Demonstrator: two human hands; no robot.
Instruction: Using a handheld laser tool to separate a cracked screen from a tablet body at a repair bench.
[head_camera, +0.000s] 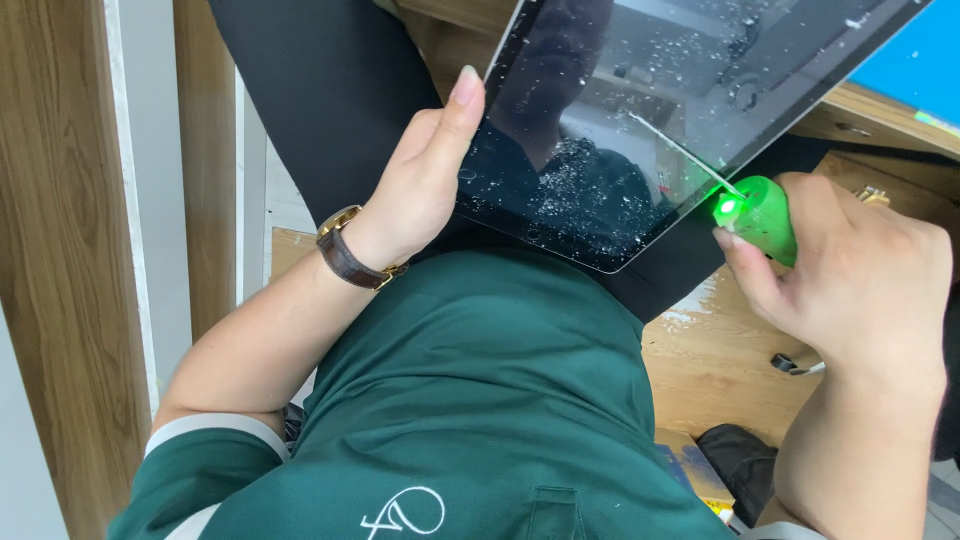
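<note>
A dark tablet (640, 110) with a glossy black screen, speckled with white flecks and dust, is held tilted above my lap. My left hand (425, 175), with a brown-strapped watch (348, 255) on the wrist, grips the tablet's left edge, thumb along the rim. My right hand (850, 280) is closed on a green-handled tool (762, 215). The tool's thin metal blade (685, 152) lies across the screen near the tablet's lower right edge.
My green shirt (480, 400) fills the lower middle. Below lies a wooden floor (715, 365) with a small dark object (785, 363) on it. A wooden panel (50, 250) stands at the left, a wooden bench edge (880, 110) at upper right.
</note>
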